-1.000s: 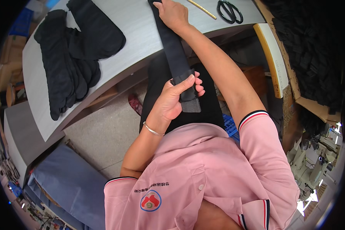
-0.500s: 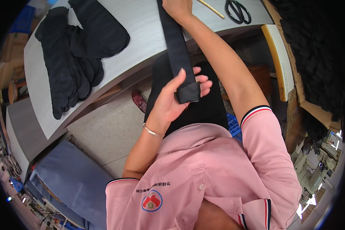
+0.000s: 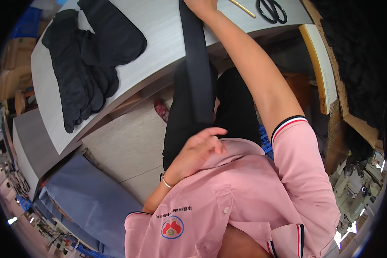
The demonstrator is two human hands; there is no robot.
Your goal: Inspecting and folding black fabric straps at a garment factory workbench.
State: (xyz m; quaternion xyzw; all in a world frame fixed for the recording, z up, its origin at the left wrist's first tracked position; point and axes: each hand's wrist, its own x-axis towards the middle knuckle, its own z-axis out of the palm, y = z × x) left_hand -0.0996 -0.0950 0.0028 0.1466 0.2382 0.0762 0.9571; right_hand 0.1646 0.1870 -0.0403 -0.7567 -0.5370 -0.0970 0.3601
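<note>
Black strap [image 3: 197, 73] runs off the table [image 3: 161, 41] edge, down over your lap [image 3: 238, 105]. Your right hand [image 3: 203, 6] meets its upper part; fingers cropped, can't tell grip. Left hand [image 3: 197, 151] loosely open, empty, near lower end. Keep strap flat, untwisted, guided with 2 hands.

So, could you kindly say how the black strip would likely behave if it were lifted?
The black strip would probably flex, as it looks like flat, matte fabric. It seems light for its length, being narrow. Unheld, it might slip off the table, since much of it extends past the edge.
</note>
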